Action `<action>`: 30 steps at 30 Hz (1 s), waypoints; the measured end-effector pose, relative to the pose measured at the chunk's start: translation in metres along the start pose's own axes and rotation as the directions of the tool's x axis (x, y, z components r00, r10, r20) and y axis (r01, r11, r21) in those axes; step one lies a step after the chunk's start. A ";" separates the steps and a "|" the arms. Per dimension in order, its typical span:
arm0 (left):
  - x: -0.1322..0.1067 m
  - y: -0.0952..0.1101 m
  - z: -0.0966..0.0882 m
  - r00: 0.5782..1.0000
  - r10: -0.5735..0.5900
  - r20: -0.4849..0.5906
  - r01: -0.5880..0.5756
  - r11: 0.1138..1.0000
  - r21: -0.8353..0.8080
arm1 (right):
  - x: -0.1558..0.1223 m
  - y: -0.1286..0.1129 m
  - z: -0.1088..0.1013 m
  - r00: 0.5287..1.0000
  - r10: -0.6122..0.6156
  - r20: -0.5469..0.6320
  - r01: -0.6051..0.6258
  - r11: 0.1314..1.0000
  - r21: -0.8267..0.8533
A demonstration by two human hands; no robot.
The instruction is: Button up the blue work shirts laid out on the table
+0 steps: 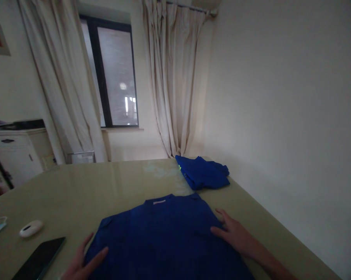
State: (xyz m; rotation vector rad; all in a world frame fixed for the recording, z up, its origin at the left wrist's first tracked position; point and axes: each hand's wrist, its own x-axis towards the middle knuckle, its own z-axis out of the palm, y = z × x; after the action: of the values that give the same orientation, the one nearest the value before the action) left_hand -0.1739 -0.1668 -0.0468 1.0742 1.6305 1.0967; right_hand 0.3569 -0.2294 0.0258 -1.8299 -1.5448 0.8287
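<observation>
Dark-blue fabric shirt (163, 237): laid flat on the glossy olive-green table (105, 182), collar toward the window (118, 76), long axis running away from the person; hem out of view. Left hand (84, 258) and right hand (232, 231): fingers spread, at opposite side edges. Bunched bright-blue garment (203, 175) obstructs the area just beyond the collar, right side. Black flat phone (38, 258): left.

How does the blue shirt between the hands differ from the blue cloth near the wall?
The shirt is spread out; the cloth forms a compact bundle. The shirt shows a pale neck label; the cloth, green marks at its left edge. The left hand and right hand are at the shirt, neither at the cloth. Both are blue, on the table.
</observation>
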 end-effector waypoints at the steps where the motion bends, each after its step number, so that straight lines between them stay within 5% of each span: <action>1: 0.006 0.014 0.007 0.998 -0.065 0.000 0.064 0.998 0.017 | 0.010 -0.008 0.005 0.999 0.020 0.030 -0.024 0.993 0.118; 5: 0.017 0.054 0.032 0.968 -0.239 0.073 0.244 0.967 -0.073 | 0.041 -0.032 0.026 0.957 0.098 0.274 -0.237 0.808 0.540; 11: 0.010 0.073 0.031 0.956 -0.195 0.220 0.255 0.922 -0.291 | 0.040 -0.032 0.028 0.919 -0.023 0.394 -0.232 0.776 0.586; 15: -0.015 0.077 0.029 0.934 -0.198 0.297 0.289 0.908 -0.303 | 0.015 -0.027 -0.019 0.792 -0.126 0.597 -0.221 0.853 0.473; 19: -0.050 0.082 0.064 0.840 -0.156 0.520 0.358 0.880 -0.314 | 0.019 -0.034 -0.100 0.770 0.009 0.639 -0.208 0.949 0.237; 23: -0.069 0.100 0.141 0.694 0.016 0.720 0.267 0.923 -0.278 | 0.085 -0.081 -0.180 0.852 0.133 0.507 -0.079 0.989 -0.127; 25: -0.070 0.110 0.191 0.666 0.089 0.741 0.223 0.924 -0.312 | 0.132 -0.119 -0.203 0.960 0.025 0.280 0.101 0.899 -0.426; 27: -0.066 0.115 0.237 0.714 0.117 0.690 0.215 0.902 -0.375 | 0.176 -0.154 -0.206 0.980 -0.201 -0.018 0.148 0.775 -0.615; 30: -0.057 0.104 0.278 0.717 0.148 0.681 0.155 0.919 -0.363 | 0.218 -0.184 -0.161 0.894 -0.406 -0.189 0.184 0.718 -0.672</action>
State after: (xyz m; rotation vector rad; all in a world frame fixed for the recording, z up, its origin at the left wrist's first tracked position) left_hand 0.1238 -0.1402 -0.0007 1.0288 0.7505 0.8092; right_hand 0.3971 0.0048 0.2518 -1.9363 -1.9700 -0.2081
